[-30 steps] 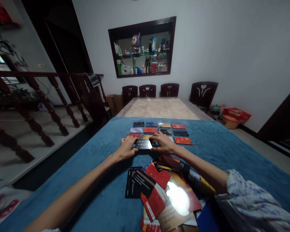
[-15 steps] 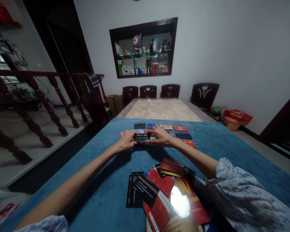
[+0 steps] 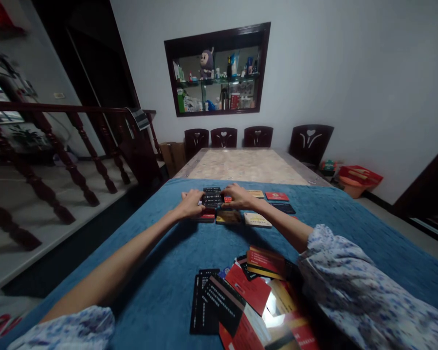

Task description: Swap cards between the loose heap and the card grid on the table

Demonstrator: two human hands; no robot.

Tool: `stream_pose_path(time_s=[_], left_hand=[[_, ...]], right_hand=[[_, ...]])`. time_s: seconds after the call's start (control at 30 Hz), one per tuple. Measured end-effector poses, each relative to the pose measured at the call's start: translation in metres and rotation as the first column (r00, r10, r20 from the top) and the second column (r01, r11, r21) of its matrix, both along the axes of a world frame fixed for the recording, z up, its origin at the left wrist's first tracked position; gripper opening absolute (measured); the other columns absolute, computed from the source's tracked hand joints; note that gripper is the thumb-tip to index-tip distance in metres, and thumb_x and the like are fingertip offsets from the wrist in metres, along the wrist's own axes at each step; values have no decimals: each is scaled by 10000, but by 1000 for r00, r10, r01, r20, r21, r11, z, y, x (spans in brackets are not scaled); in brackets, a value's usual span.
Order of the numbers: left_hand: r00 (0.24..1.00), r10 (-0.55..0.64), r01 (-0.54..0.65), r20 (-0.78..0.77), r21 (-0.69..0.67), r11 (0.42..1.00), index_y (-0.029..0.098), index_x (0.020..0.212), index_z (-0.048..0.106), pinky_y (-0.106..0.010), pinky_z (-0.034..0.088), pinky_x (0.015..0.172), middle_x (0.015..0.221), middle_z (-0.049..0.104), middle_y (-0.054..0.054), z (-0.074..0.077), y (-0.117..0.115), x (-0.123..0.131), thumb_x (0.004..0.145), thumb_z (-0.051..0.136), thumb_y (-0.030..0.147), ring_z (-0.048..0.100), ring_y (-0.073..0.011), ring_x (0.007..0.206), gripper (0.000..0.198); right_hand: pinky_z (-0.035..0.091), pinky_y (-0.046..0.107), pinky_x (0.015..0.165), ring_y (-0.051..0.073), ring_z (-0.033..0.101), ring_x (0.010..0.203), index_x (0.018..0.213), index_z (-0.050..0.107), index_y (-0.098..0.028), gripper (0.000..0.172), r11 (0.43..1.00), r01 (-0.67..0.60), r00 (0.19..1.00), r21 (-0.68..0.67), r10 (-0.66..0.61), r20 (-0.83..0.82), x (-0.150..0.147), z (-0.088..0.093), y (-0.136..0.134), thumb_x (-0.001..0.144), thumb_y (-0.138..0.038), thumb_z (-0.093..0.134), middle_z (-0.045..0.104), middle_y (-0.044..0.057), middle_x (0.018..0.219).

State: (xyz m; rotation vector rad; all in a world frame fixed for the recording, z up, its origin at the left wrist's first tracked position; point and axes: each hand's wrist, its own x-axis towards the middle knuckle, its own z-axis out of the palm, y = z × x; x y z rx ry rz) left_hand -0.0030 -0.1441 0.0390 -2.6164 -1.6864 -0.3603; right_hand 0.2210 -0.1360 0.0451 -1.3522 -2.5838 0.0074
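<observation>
Between my two hands a black card [image 3: 212, 200] with white print is held over the left end of the card rows. My left hand [image 3: 191, 204] grips its left edge, and my right hand [image 3: 238, 197] pinches the right edge. Just below lie a red card [image 3: 206, 216], a gold card [image 3: 228, 217] and a cream card [image 3: 258, 219]. Past my right hand are a red card with a pale emblem [image 3: 277, 196] and a dark card [image 3: 283, 208]. Nearer me, a loose heap holds black cards [image 3: 222, 299], red cards [image 3: 248, 288] and gold ones, overlapping.
A blue cloth [image 3: 149, 277] covers the near part of the table [image 3: 241, 165]. Several dark chairs [image 3: 258, 137] stand behind its far end. A wooden railing [image 3: 76, 146] runs along the left, and a red bag [image 3: 361, 176] sits on the floor at right.
Both hands have moved slightly away from me with the black card, from the nearest row toward the rows behind. The gold and cream cards in the near row have come into fuller view.
</observation>
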Motion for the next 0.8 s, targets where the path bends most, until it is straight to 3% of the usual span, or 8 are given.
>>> stream_pose_path(time_s=[0.53, 0.8], left_hand=[[996, 75, -75, 40, -9, 997, 171, 1118, 669, -485, 380, 967, 1187, 638, -149, -9, 48, 4, 737, 618, 190, 514, -366, 1176, 385], [994, 111, -111, 6, -10, 994, 175, 1134, 658, -515, 389, 956, 1208, 602, -154, -13, 68, 9, 741, 590, 168, 492, -366, 1175, 398]], right_hand=[[420, 288, 743, 282, 545, 1037, 1140, 695, -189, 414, 999, 32, 999, -32, -32, 9, -7, -12, 62, 765, -363, 686, 667, 104, 1101], [428, 283, 764, 267, 550, 1002, 1110, 705, -162, 398, 998, 53, 998, -17, -52, 22, -10, -13, 79, 772, -371, 683, 659, 92, 1073]])
